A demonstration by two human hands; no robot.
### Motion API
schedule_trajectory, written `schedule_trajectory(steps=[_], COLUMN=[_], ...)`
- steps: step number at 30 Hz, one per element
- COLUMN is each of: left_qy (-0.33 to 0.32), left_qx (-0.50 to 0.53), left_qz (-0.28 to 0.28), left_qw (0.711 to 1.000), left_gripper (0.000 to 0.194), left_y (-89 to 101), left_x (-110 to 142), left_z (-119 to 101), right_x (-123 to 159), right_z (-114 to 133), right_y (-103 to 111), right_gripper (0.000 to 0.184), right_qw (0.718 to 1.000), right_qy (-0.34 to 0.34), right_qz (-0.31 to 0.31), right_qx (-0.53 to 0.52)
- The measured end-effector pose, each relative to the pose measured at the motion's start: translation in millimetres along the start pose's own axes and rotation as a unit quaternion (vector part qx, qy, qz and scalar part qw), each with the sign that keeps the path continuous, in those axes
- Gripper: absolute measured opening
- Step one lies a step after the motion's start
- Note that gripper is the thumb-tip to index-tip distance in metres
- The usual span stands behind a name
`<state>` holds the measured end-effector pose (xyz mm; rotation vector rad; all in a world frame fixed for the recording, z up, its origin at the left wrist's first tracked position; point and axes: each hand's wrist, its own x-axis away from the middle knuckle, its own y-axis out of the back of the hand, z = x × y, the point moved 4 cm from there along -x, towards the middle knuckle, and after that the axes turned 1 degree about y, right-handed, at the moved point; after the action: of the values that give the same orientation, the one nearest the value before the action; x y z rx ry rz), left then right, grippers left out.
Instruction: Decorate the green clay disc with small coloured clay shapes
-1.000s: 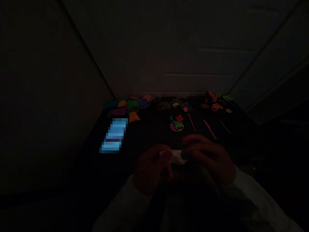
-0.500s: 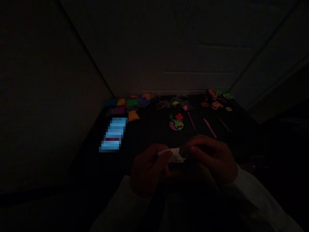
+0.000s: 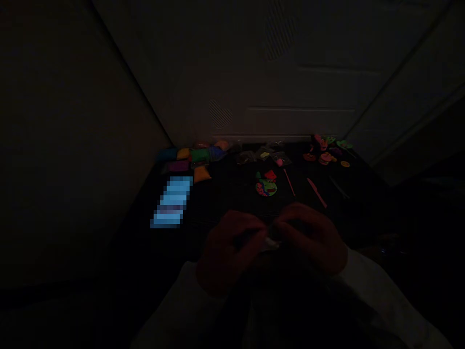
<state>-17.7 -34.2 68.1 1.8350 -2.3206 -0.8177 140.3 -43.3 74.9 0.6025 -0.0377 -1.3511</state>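
In the dim light, my left hand [image 3: 232,249] and my right hand [image 3: 314,237] meet fingertip to fingertip above the near side of the dark table. Pinched between them is a small white packet [image 3: 271,244], mostly covered by my fingers; its film looks dark at the right end. Just beyond my hands lies a round green clay piece [image 3: 266,187] with pink, blue and red bits. To its right are a thin pink modelling stick [image 3: 289,182] and a pink plastic knife [image 3: 317,193].
A glowing, pixelated screen [image 3: 172,201] lies on the left. Coloured clay bags [image 3: 199,156] line the back left, with clear bags [image 3: 264,153] in the middle. Several small clay figures [image 3: 326,157] stand back right, near a dark thin tool [image 3: 339,187]. A pale panelled wall [image 3: 236,72] rises behind.
My left hand has moved right, its fingertips now close to those of my right hand. Less of the white packet shows between them.
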Motion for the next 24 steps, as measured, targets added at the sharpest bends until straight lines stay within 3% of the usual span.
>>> schedule_trajectory(steps=[9, 13, 17, 21, 24], left_qy=[0.042, 0.119, 0.171, 0.172, 0.163], left_qx=[-0.025, 0.014, 0.032, 0.021, 0.026], left_qz=[0.095, 0.087, 0.061, 0.034, 0.04], left_qw=[0.994, 0.989, 0.983, 0.984, 0.985], left_gripper=[0.01, 0.013, 0.017, 0.017, 0.016], left_y=[-7.0, -4.4, -0.5, 1.2, -0.2], left_x=[-3.8, -2.8, -1.4, -0.9, -0.5], left_z=[2.6, 11.1, 14.7, 14.1, 15.5], right_x=[-5.3, -1.8, 3.5, 4.7, 5.0], right_z=[-0.8, -14.9, -29.0, -32.9, -32.9], right_y=[-6.0, 0.2, -0.1, -3.8, -2.1], right_gripper=[0.015, 0.029, 0.025, 0.021, 0.02], right_qw=[0.999, 0.993, 0.957, 0.957, 0.969], right_qy=[0.004, -0.095, -0.2, -0.207, -0.192], right_qz=[0.028, -0.008, -0.013, 0.025, 0.016], right_qx=[0.018, -0.075, -0.212, -0.201, -0.152])
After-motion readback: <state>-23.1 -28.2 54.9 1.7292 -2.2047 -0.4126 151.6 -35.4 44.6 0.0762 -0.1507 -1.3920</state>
